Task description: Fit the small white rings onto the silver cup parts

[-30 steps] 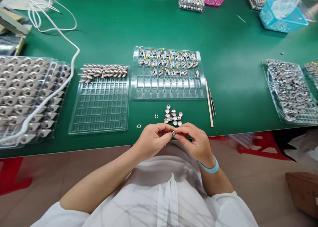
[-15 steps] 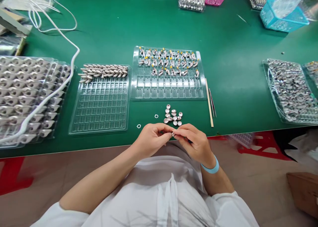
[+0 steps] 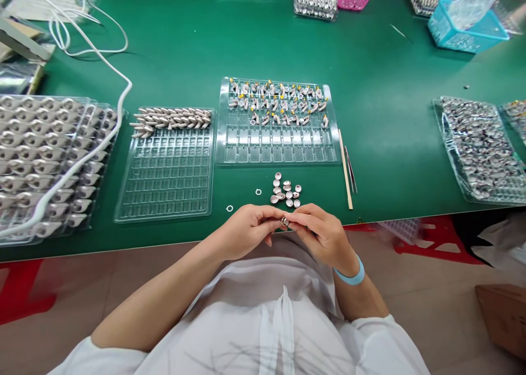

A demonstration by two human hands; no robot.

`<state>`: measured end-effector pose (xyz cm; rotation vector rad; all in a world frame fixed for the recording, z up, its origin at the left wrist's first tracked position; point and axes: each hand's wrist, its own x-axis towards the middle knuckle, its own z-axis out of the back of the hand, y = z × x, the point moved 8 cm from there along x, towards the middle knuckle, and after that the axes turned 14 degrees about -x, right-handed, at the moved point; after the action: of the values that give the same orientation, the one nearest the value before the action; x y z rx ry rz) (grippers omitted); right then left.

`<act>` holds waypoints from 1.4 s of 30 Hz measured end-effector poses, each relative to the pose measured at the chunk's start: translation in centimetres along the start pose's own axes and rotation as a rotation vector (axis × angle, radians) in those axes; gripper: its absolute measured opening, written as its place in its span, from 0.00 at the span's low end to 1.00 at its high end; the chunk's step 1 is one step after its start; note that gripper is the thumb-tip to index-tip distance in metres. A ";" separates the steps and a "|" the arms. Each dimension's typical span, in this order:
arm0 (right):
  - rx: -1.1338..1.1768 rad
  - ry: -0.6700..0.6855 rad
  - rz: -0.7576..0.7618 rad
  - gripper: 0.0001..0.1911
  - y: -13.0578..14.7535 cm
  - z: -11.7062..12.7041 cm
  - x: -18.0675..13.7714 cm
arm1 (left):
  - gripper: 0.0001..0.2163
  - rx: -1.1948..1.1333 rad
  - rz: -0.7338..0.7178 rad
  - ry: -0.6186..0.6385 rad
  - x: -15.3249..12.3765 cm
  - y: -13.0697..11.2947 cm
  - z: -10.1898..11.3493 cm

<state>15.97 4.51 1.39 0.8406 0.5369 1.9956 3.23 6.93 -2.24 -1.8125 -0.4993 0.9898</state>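
Between the fingertips of my left hand (image 3: 249, 230) and my right hand (image 3: 320, 232) is a small round metal part (image 3: 285, 221), pinched by both at the table's front edge. Its details are too small to make out. Just beyond my fingers lies a loose group of several small round metal cups (image 3: 289, 195). Two thin white rings (image 3: 258, 191) rest on the green table to the left of the cups. Behind them stands a clear plastic tray (image 3: 279, 157) whose back rows hold small curved metal pieces with yellow tips (image 3: 283, 104).
A wooden stick (image 3: 346, 172) and tweezers (image 3: 350, 169) lie right of the tray. At left are another clear tray (image 3: 164, 194) with metal parts, stacked full trays (image 3: 41, 161) and a white cable (image 3: 102, 139). A filled tray (image 3: 480, 150) and a blue basket (image 3: 466, 33) stand at right.
The small metal part shows more between my fingertips now. My left hand has shifted very slightly to the left, its lower fingers showing more. The things on the table lie as before.
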 end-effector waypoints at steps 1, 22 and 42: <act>-0.004 0.004 0.003 0.19 0.0 0.0 0.0 | 0.11 0.002 0.001 -0.005 0.0 0.0 0.0; -0.052 0.011 0.043 0.19 0.2 -0.3 -0.2 | 0.12 -0.340 0.109 0.053 0.3 1.3 -0.3; -0.036 -0.147 0.070 0.17 0.7 -0.6 -0.5 | 0.13 -0.428 0.175 0.100 0.4 2.6 -0.6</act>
<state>15.33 3.72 1.22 0.9864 0.3912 1.9816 3.72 5.72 -4.59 -2.3090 -0.5258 0.9539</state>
